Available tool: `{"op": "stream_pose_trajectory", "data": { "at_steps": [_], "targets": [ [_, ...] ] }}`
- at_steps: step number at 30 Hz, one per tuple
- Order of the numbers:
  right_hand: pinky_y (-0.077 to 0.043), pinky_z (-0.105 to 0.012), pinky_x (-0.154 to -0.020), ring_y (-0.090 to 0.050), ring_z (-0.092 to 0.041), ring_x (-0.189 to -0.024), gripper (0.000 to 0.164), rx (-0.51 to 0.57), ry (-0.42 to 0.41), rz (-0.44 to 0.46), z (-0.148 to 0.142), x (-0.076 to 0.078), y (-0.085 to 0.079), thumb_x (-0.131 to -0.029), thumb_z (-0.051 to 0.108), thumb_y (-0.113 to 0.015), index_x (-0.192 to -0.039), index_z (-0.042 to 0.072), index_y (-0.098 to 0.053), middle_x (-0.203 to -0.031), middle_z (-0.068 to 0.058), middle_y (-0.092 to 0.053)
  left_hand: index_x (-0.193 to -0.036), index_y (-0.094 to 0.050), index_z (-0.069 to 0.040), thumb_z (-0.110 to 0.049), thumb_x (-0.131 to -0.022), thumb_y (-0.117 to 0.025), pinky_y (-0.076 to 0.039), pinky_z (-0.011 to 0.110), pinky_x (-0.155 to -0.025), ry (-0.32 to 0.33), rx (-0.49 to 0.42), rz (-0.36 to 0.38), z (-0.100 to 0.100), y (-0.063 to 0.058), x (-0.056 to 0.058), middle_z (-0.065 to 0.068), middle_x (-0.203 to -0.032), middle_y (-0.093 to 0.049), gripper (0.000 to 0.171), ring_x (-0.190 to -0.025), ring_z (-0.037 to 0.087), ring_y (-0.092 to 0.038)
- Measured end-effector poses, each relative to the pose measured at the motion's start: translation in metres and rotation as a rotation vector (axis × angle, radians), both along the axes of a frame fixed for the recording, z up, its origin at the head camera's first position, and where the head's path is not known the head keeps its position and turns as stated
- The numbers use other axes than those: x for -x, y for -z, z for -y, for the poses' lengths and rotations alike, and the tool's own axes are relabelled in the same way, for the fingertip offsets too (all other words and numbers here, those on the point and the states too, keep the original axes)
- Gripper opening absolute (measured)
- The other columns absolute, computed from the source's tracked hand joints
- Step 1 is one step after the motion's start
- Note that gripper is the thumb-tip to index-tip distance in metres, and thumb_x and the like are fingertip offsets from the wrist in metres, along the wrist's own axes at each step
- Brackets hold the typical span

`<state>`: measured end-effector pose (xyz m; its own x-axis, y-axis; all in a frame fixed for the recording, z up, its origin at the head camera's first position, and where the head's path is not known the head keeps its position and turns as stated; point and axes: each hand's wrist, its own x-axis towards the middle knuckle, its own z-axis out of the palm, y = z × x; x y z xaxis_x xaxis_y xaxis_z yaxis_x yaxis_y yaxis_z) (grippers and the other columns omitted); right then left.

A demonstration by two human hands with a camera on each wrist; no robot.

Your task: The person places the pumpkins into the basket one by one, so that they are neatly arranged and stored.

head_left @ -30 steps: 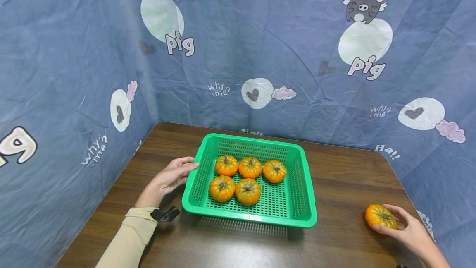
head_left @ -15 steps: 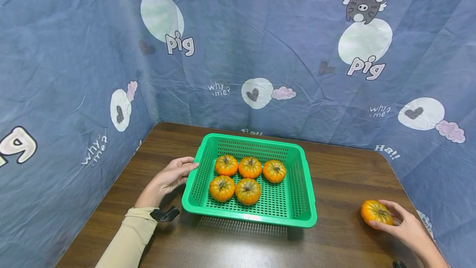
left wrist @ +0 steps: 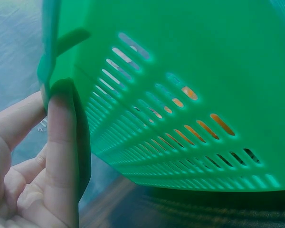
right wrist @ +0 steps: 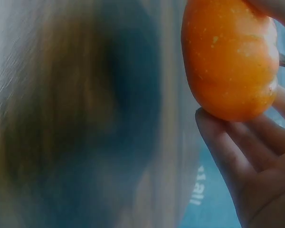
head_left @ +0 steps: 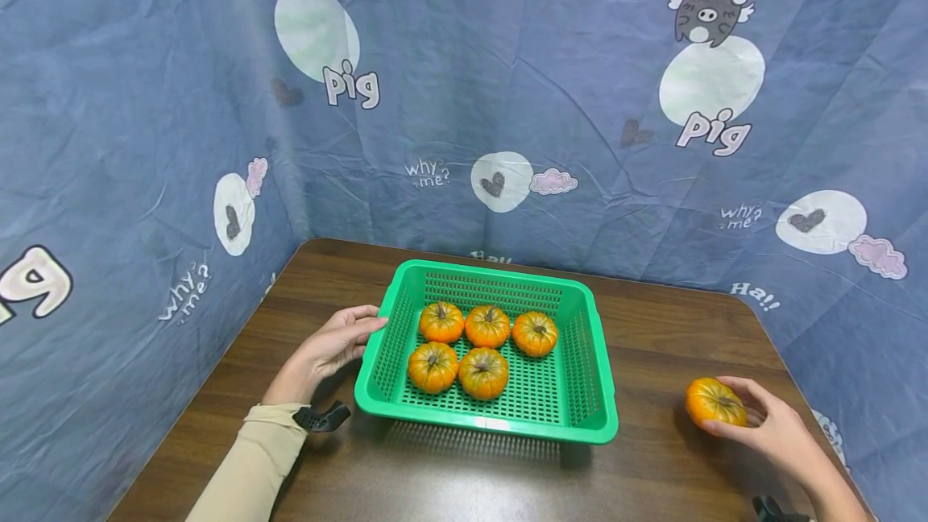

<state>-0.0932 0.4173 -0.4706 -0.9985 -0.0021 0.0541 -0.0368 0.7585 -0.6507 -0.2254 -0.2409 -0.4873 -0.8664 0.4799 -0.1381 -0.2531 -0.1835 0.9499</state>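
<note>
A green plastic basket [head_left: 486, 424] with slotted walls stands on the table, holding several small orange pumpkins [head_left: 483, 374]. At its left side, my left hand [head_left: 326, 351] pinches the rim; in the left wrist view the hand [left wrist: 57, 156] has its fingers on either side of the basket edge [left wrist: 218, 52]. Far to the right, my right hand [head_left: 779, 429] grips another small pumpkin [head_left: 713, 401] between thumb and fingers. In the right wrist view this pumpkin [right wrist: 230, 61] is held up off the table, with fingertips [right wrist: 213, 126] along its underside.
The dark wooden table [head_left: 667, 353] stretches between the basket and the right hand. Blue patterned cloth [head_left: 464, 103] hangs behind the table and along its sides. A black strap device [head_left: 322, 417] sits on the left wrist.
My right hand has moved left and a little away from me, carrying the pumpkin toward the basket. The left hand and basket have stayed where they were.
</note>
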Motion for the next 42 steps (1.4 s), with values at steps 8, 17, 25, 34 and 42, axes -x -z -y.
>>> {"op": "stream_pose_trajectory", "data": {
  "at_steps": [8,17,25,34,42],
  "targets": [
    [-0.053,-0.004,-0.079,-0.049,0.024,-0.101,0.070,-0.056,-0.040,-0.030,0.018,0.010,-0.015,-0.080,0.033,-0.091,-0.138,0.010,-0.059,-0.135,-0.004,-0.064,-0.119,-0.059,-0.010,-0.010,-0.109,-0.051,-0.066,0.023,-0.073,-0.004,0.013,0.001,0.000,0.000,0.000,-0.003,-0.099,-0.074,0.012,-0.085,0.007,-0.075],
    [-0.057,-0.010,-0.079,-0.050,0.022,-0.104,0.069,-0.073,-0.114,-0.060,0.043,0.019,-0.038,-0.079,0.034,-0.092,-0.136,0.010,-0.060,-0.134,-0.019,-0.065,-0.123,-0.057,-0.009,-0.011,-0.110,-0.051,-0.066,0.024,-0.075,0.007,0.016,-0.008,0.000,0.002,0.001,-0.002,-0.102,-0.074,0.015,-0.088,0.008,-0.075],
    [-0.058,-0.013,-0.080,-0.057,0.015,-0.105,0.074,-0.102,-0.200,-0.168,0.063,0.028,-0.052,-0.073,0.030,-0.096,-0.137,0.015,-0.062,-0.130,-0.015,-0.070,-0.122,-0.057,-0.009,-0.010,-0.110,-0.050,-0.066,0.024,-0.075,0.010,0.016,-0.014,0.001,0.003,0.001,-0.002,-0.101,-0.073,0.014,-0.088,0.007,-0.075],
    [-0.056,-0.008,-0.085,-0.056,0.016,-0.108,0.074,-0.098,-0.295,-0.214,0.079,0.038,-0.062,-0.073,0.028,-0.096,-0.137,0.011,-0.062,-0.129,-0.010,-0.068,-0.122,-0.057,-0.009,-0.011,-0.110,-0.050,-0.066,0.024,-0.076,0.013,0.021,-0.022,0.001,0.003,0.001,-0.003,-0.102,-0.073,0.015,-0.089,0.007,-0.075],
    [-0.055,-0.008,-0.089,-0.062,0.007,-0.108,0.072,-0.129,-0.345,-0.239,0.093,0.050,-0.076,-0.074,0.030,-0.096,-0.137,0.018,-0.063,-0.128,-0.005,-0.069,-0.124,-0.056,-0.008,-0.012,-0.110,-0.051,-0.066,0.024,-0.075,0.005,0.035,-0.016,0.001,0.003,0.001,-0.002,-0.103,-0.073,0.016,-0.088,0.007,-0.075]
  ]
}}
